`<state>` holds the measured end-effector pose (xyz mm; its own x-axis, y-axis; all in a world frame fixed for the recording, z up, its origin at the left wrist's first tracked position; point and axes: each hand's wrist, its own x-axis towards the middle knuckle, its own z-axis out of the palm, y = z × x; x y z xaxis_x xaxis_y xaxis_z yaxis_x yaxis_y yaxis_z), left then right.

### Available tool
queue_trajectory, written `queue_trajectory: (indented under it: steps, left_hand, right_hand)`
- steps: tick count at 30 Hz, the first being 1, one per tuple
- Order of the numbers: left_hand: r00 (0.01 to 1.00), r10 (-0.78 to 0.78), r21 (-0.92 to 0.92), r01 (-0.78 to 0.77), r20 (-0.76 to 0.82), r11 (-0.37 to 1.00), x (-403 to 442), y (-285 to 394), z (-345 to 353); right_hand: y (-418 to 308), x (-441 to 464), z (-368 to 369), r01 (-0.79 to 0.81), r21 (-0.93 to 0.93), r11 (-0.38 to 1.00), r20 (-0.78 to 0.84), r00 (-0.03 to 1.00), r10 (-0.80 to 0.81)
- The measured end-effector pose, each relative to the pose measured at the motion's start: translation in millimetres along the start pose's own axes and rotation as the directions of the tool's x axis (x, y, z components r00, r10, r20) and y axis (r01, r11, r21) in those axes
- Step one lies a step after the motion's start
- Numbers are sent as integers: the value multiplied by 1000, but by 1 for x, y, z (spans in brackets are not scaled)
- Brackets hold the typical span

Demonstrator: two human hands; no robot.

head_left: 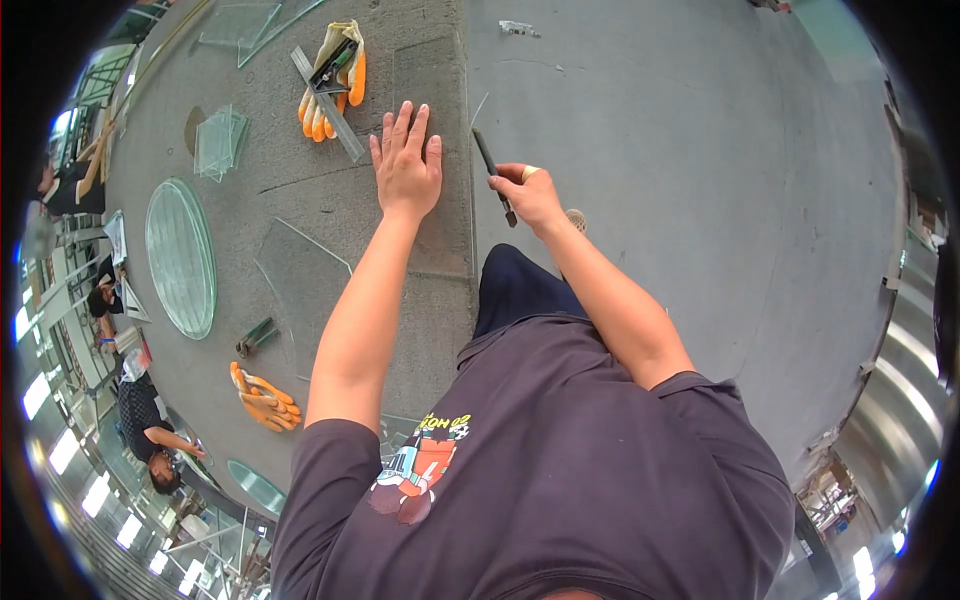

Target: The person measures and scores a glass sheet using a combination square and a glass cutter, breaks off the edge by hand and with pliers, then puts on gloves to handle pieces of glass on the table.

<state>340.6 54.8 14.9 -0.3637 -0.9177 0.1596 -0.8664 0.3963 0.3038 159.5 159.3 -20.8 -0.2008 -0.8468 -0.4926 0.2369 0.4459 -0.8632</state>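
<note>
The left hand (pixel 407 168) lay flat and splayed on a clear, straight-edged glass sheet (pixel 440 240) at upper centre; the right hand (pixel 530 198) gripped a slim black stick-shaped tool (pixel 484 152) beside it. The rough grey counter (pixel 300 205) carried green-tinted oval glass panes (pixel 180 258) at left.

Dark short-sleeved T-shirt (pixel 600 450), colourful cartoon print (pixel 415 475), yellow lettering (pixel 445 422), navy trousers (pixel 515 290), pale wrap (pixel 530 173) on right hand (pixel 537 203)

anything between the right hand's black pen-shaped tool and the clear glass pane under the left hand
Nothing visible stands between the black pen-shaped tool in the right hand and the clear glass pane under the left hand; only a thin pale sliver shows by the tool's far end.
</note>
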Motion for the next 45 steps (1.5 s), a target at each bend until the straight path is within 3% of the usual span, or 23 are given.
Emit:
queue_trajectory:
  steps: [7,10,16,19,22,25,28,31,34,45]
  left_hand:
    - [1000,0,-7,0,4,1000,0,1,-1]
    - [1000,3,-5,-3,1,1000,0,0,-1]
    - [1000,2,0,-2,8,1000,0,0,0]
    - [1000,-3,-15,3,18,1000,0,1,-1]
    - [1000,19,19,-19,-5,1000,-1,-2,3]
    - [1000,7,9,-7,29,1000,-1,-3,3]
    - [1000,8,1,-8,-17,1000,-2,-3,3]
    - [991,-15,-138,-3,-130,990,-2,1,3]
    - [1000,-14,-21,13,-25,1000,-2,-2,2]
    - [999,0,-13,-1,-32,1000,-2,-3,2]
  right_hand:
    - [4,3,-2,25,-42,999,27,999,-24]
    - [4,-1,-3,176,-39,984,20,984,-175]
    - [20,3,-7,-1,58,998,73,997,-4]
    - [8,-9,-13,-326,172,929,145,942,304]
    - [5,-20,-13,-309,122,943,184,941,285]
    - [-1,-35,-12,-130,248,960,189,978,84]
    - [10,-30,-15,-211,115,971,96,975,201]
    - [5,-31,-15,-236,123,964,127,967,220]
    - [4,-29,-8,-194,126,973,92,979,183]
    - [17,-18,-2,-84,130,988,107,992,70]
